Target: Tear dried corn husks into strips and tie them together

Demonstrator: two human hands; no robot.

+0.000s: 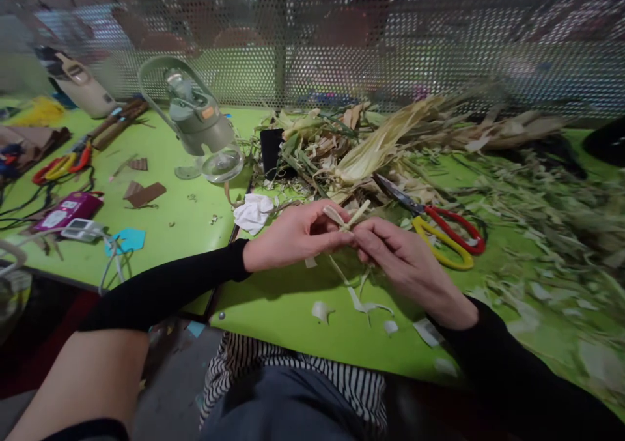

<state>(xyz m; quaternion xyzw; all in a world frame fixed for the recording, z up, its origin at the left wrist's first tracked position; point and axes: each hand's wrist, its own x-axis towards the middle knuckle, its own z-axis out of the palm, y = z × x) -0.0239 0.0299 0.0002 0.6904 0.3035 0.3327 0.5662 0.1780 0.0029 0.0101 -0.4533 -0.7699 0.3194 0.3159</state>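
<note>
Between my two hands is a pale corn husk strip (pixel 360 213), crossed over itself, with thin ends trailing below. My left hand (pixel 307 228) pinches it between thumb and fingers from the left. From the other side, my right hand (pixel 398 256) is closed on the same strip, its fingertips touching those of the left. Red-and-yellow handled scissors (pixel 436 223) lie just beyond my right hand, blades pointing away to the left. Behind the hands rises a heap of dried corn husks (pixel 385 142). Small husk scraps (pixel 364 304) are scattered on the green table below.
A clear bottle with a green lid (pixel 208 131) stands left of a dark phone (pixel 271 153). A crumpled tissue (pixel 254 213) lies near my left wrist. Further left are a purple box (pixel 71 210), cables and a second pair of scissors (pixel 63 166). A perforated metal screen (pixel 322 43) borders the back.
</note>
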